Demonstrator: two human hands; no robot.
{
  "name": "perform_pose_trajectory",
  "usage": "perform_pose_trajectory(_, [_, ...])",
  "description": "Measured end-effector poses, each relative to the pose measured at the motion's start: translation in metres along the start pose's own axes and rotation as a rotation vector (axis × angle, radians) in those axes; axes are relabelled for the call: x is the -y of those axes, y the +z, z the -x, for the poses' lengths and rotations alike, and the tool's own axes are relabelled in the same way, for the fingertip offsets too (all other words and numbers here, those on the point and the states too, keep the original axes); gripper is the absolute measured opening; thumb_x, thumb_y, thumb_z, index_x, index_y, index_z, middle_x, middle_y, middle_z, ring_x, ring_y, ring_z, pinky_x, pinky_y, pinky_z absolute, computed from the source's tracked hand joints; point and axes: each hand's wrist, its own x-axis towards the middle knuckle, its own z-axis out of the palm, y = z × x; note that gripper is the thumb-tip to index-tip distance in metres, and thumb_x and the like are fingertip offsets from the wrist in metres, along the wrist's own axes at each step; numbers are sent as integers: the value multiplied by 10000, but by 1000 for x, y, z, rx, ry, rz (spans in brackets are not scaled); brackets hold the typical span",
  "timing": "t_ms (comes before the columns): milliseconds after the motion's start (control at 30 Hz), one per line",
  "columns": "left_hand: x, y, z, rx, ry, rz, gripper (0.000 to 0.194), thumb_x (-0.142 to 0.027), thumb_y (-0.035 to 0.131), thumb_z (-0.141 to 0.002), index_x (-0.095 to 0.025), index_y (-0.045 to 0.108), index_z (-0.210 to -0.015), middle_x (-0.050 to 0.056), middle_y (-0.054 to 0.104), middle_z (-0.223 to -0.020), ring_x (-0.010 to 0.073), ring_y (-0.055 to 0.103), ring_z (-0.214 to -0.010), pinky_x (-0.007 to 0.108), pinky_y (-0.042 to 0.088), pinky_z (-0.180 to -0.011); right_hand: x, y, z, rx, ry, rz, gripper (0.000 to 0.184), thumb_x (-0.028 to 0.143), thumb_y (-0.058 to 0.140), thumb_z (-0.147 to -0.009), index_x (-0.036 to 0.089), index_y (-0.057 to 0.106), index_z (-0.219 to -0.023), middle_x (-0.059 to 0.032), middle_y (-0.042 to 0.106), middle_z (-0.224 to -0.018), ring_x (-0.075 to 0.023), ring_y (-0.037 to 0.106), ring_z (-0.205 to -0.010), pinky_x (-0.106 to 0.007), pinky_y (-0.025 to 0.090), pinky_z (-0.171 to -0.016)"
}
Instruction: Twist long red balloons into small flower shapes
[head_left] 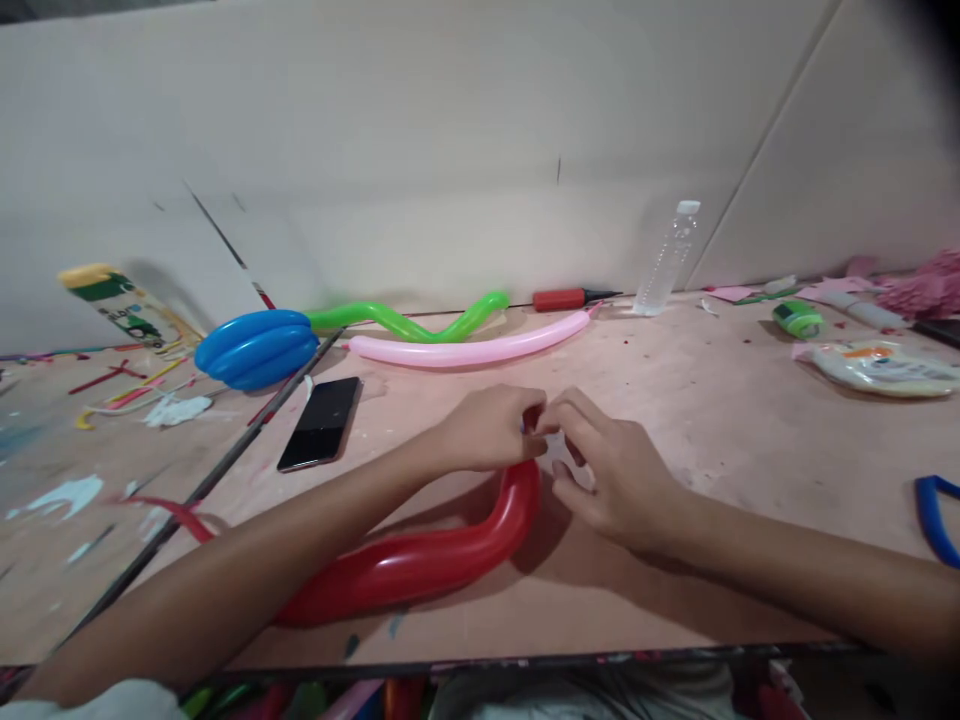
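A long inflated red balloon [420, 568] curves across the near side of the table, passing under my left forearm. My left hand [495, 428] is closed round its upper end, and the balloon's tip is hidden in the fingers. A thin limp red tail trails out on the far left side of that forearm. Close beside, my right hand [607, 462] has its fingers curled but apart, thumb separate from the index finger. Its fingertips reach the left hand's fingers; I see nothing held between them.
Beyond my hands lie a pink balloon [465, 352], a green balloon [409, 325], a twisted blue balloon [257, 348] and a red hand pump [561, 299]. A phone [320, 424] lies left, a clear bottle [666, 262] stands by the wall, and a plastic packet [885, 370] rests right.
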Motion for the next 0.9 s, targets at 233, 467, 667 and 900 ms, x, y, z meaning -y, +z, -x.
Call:
perform_pose_trajectory(233, [6,-16,-5,117,-80,-133,279,-304,462,-898,-170,700,-841,108,762,-933,236,646,-796,315,414,-679,20,8,6,375,-174,32,452,429,588,-980,201,608,-1369,-101,753,-923,-268,677,-774,-380,488,-691])
perform_pose_trajectory(467, [2,-17,27,118,-52,-161,355,-347,431,-957,-198,690,-767,100,769,-885,253,655,-777,339,403,-688,17,18,4,326,-22,127,524,462,687,-924,228,605,-1385,-204,611,-1304,-359,644,-1101,-481,576,-792])
perform_pose_trajectory(667, [0,6,64,-187,-124,-19,332,-512,562,-941,-225,727,-963,83,768,-959,278,669,-856,353,440,-752,9,14,5,385,-80,108,397,293,701,-880,206,658,-1266,-200,528,-1425,-336,642,-1092,-510,599,-813])
perform_pose_trajectory(900, [-7,7,73,-108,-65,-157,512,-679,701,-794,-211,707,-1002,121,753,-983,336,678,-845,397,448,-739,1,10,8,226,-128,-71,358,308,758,-850,222,685,-1190,-156,514,-1490,-331,522,-1301,-524,522,-1035])
